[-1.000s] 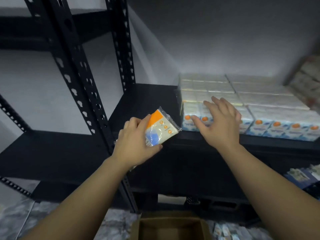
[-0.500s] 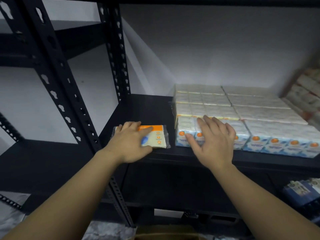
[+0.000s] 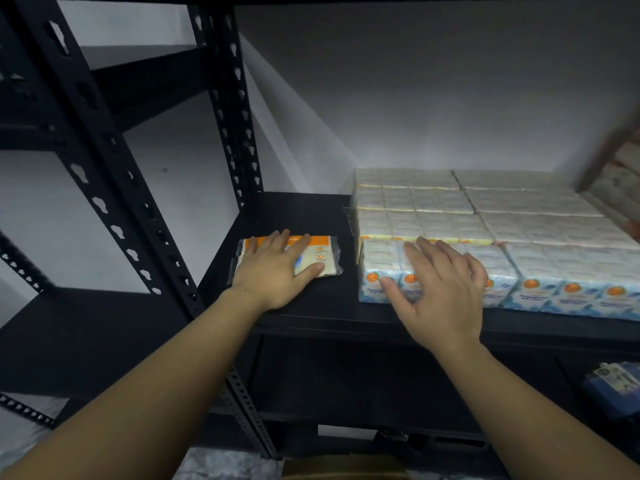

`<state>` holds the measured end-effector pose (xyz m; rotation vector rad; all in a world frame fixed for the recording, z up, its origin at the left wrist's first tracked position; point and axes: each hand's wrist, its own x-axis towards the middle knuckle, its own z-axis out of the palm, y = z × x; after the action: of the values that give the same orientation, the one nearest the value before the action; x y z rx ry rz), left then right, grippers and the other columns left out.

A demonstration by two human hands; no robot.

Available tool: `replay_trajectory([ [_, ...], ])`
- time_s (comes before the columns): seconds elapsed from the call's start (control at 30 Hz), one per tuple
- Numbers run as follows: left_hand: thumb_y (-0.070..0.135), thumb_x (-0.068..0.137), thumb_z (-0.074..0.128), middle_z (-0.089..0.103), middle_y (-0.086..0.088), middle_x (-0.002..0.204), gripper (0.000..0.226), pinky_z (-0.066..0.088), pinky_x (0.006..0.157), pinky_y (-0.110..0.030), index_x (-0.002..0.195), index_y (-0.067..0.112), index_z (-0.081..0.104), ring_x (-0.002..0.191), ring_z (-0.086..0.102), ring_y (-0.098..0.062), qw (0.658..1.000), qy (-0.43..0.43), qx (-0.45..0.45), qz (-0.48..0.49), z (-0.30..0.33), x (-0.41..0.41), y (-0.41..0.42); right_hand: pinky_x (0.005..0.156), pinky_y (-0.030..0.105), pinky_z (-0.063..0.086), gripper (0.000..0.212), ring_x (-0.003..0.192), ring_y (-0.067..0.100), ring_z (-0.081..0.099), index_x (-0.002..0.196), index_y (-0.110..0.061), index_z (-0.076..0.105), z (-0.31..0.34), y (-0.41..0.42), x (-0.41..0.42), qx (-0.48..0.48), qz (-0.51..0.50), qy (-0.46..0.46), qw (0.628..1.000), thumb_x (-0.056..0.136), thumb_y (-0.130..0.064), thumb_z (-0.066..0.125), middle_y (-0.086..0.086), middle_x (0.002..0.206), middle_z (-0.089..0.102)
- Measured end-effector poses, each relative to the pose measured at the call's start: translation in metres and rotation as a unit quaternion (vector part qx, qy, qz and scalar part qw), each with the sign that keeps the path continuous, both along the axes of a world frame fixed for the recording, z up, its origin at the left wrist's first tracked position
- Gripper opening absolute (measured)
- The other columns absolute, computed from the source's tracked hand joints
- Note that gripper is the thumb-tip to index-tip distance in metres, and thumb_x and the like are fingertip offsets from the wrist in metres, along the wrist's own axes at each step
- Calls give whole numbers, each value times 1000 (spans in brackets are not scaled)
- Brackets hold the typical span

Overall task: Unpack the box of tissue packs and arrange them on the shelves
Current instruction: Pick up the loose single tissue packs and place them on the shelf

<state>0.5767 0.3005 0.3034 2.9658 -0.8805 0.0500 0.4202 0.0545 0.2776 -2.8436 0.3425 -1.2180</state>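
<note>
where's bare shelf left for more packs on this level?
Free: the black shelf behind the single pack under the left hand, back to the wall, and the strip between that pack and the stacked tissue packs. Crowded: everything rightward, where the right hand rests on the front row.

Single pack flat on shelf under my left hand; packed block right of it, apart.

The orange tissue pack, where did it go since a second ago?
The left hand carried the orange tissue pack from the air down onto the black shelf, laid it flat, and now presses on it. The right hand stayed resting on the stacked tissue packs, which did not move.
</note>
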Motion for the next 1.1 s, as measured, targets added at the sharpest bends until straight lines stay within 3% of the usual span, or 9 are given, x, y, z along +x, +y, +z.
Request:
replay_trajectory([
  [0.37, 71, 99, 24, 26, -10, 168, 72, 15, 123, -55, 162, 36, 23, 154, 23, -29, 1000, -26, 5, 1, 4, 94, -36, 113, 52, 30, 63, 135, 27, 54, 134, -18, 68, -2, -1, 1, -5, 5, -13, 1000, 92, -64, 56, 3, 140, 64],
  [0.53, 71, 100, 26, 20, -11, 169, 71, 10, 126, -54, 162, 37, 25, 154, 21, -33, 1000, -5, 1, -15, 13, 120, -44, 112, 52, 31, 65, 135, 28, 55, 134, -18, 68, -2, -1, 1, -7, 4, -7, 1000, 92, -64, 53, 3, 140, 65],
  [0.63, 69, 99, 26, 15, -15, 169, 77, 3, 126, -57, 163, 27, 21, 157, 12, -32, 999, -40, -1, -6, 18, 120, -54, 112, 53, 32, 65, 134, 28, 55, 135, -18, 67, -1, -1, 1, -8, 5, 0, 1000, 92, -64, 54, 3, 140, 65],
  [0.73, 68, 96, 28, 23, -22, 164, 82, 7, 124, -63, 161, 17, 22, 154, 16, -40, 994, -86, -20, 58, 21, 96, -70, 112, 54, 32, 64, 135, 28, 55, 135, -18, 68, -1, -2, 1, -5, 8, -3, 1000, 92, -63, 54, 3, 140, 65],
  [0.8, 69, 96, 25, 25, -24, 162, 81, 12, 122, -67, 159, 18, 26, 150, 20, -45, 994, -53, -29, 95, 17, 79, -74, 112, 54, 33, 64, 134, 27, 55, 135, -18, 68, -1, -1, 1, -5, 9, -4, 1000, 91, -63, 54, 3, 140, 64],
  [0.93, 70, 100, 20, 7, -19, 170, 73, 8, 123, -66, 162, 31, 18, 156, 6, -45, 995, 41, -32, 82, 1, 68, -67, 112, 54, 33, 64, 134, 28, 56, 134, -18, 68, -1, -1, 1, -7, 9, -6, 1000, 91, -63, 55, 3, 140, 65],
  [1.1, 69, 102, 22, -4, -13, 173, 72, -1, 125, -61, 165, 34, 9, 158, -6, -39, 997, 53, -31, 56, -2, 78, -65, 111, 54, 33, 63, 133, 28, 56, 133, -18, 68, -1, -1, 1, -7, 10, -7, 1000, 91, -62, 56, 3, 139, 65],
])
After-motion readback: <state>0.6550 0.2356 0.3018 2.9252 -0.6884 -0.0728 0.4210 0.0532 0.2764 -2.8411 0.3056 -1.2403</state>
